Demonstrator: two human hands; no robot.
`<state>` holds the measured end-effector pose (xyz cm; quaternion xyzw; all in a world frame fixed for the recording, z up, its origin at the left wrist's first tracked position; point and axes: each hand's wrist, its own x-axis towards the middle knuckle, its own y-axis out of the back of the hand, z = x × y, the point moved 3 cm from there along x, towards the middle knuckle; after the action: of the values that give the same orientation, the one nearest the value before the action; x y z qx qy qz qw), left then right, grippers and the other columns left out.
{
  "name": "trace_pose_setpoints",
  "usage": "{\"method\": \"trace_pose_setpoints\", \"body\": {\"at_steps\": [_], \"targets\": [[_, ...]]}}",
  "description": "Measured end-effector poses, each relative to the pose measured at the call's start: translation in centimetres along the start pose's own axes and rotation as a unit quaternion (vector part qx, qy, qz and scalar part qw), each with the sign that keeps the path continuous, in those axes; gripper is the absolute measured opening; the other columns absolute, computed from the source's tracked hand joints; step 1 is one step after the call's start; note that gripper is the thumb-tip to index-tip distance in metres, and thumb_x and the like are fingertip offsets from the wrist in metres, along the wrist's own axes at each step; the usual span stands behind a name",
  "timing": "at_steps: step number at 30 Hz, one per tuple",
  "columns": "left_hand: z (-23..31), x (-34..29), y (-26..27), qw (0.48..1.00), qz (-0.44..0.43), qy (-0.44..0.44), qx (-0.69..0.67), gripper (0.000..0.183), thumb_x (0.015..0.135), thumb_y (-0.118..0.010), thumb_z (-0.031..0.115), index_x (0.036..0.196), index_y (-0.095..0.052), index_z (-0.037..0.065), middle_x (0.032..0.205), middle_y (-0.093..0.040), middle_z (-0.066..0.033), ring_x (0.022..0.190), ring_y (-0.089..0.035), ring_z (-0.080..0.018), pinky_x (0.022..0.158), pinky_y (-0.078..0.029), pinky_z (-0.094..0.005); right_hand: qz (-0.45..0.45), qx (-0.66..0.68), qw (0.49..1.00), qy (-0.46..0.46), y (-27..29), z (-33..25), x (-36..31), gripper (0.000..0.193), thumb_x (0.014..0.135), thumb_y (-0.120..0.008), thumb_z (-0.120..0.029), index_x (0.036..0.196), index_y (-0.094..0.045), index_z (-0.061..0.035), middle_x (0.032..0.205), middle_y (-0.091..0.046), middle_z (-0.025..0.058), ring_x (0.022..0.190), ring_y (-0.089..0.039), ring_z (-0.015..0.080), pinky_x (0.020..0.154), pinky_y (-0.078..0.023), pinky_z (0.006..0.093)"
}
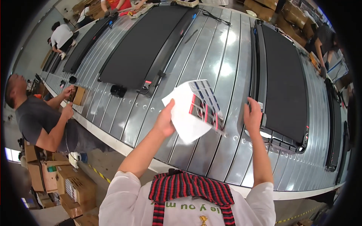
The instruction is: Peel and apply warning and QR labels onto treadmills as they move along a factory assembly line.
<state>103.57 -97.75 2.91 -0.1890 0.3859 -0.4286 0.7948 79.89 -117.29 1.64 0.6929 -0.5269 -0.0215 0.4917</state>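
My left hand (165, 119) grips several paper sheets by their left edge, above the metal table. One is a plain white sheet (184, 124); beside it show printed label sheets (206, 101) in blue, black and red, slightly blurred. My right hand (253, 116) is apart from the sheets, its fingers spread and holding nothing visible. It is beside the near left edge of a black framed panel (284, 79), over dark rails; I cannot tell whether it touches them. A second black panel (139, 45) lies left of the sheets.
The ribbed metal table (211, 49) curves across the view. A black cable (217, 17) lies at its far side. A person (45, 116) at the left holds a small brown box (78, 95). Others work around the edges. Cardboard boxes (75, 188) stand on the floor at lower left.
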Motion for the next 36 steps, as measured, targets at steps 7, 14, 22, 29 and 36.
{"method": "trace_pose_setpoints", "body": {"at_steps": [7,14,22,29,36], "targets": [[1.4,-5.7,0.4,0.978,-0.071,0.002,-0.195,0.038,0.092,-0.034,0.035,0.117,-0.045,0.009,0.11,-0.054,-0.0033,0.096,-0.054,-0.0157,0.08,-0.046,-0.0301,-0.173,0.249,0.929,0.213,4.1,-24.0,-9.4,0.018,0.068,-0.061,0.005,0.084,-0.06,-0.0032,0.075,-0.057,0.0088,0.065,-0.055,0.0238,0.056,-0.045,0.0306],[3.8,-10.0,1.1,0.975,-0.102,0.039,-0.195,0.041,0.092,-0.033,0.038,0.117,-0.044,0.008,0.113,-0.052,-0.0053,0.102,-0.05,-0.0192,0.088,-0.04,-0.0335,-0.073,0.203,0.956,0.197,0.5,-29.2,-7.3,0.016,0.071,-0.061,0.003,0.086,-0.06,-0.0009,0.081,-0.062,0.0114,0.07,-0.06,0.0261,0.06,-0.047,0.0319],[8.5,-11.6,5.3,0.977,-0.149,0.012,-0.151,0.047,0.093,-0.03,0.039,0.12,-0.042,0.003,0.116,-0.051,-0.0096,0.107,-0.048,-0.022,0.093,-0.036,-0.0345,-0.142,0.129,0.961,0.197,-3.8,-36.8,-6.4,0.012,0.074,-0.059,-0.007,0.086,-0.06,-0.0044,0.083,-0.061,0.0121,0.076,-0.058,0.0297,0.066,-0.046,0.0362],[7.7,-10.5,8.7,0.952,-0.223,0.114,-0.178,0.05,0.093,-0.029,0.04,0.124,-0.038,0.001,0.122,-0.046,-0.0136,0.112,-0.045,-0.0264,0.097,-0.034,-0.0377,-0.188,-0.031,0.962,0.195,-6.5,-39.4,-8.3,0.013,0.073,-0.052,-0.01,0.084,-0.056,-0.0053,0.081,-0.058,0.0115,0.071,-0.058,0.0314,0.06,-0.048,0.0396],[8.2,-11.2,9.5,0.94,-0.253,0.139,-0.183,0.05,0.092,-0.031,0.037,0.125,-0.036,0.0,0.125,-0.044,-0.0151,0.115,-0.042,-0.0275,0.1,-0.03,-0.0397,-0.186,-0.056,0.966,0.168,-6.2,-40.7,-9.0,0.024,0.075,-0.055,-0.013,0.098,-0.056,-0.0067,0.087,-0.06,0.0122,0.076,-0.059,0.0315,0.063,-0.049,0.0388]]}}
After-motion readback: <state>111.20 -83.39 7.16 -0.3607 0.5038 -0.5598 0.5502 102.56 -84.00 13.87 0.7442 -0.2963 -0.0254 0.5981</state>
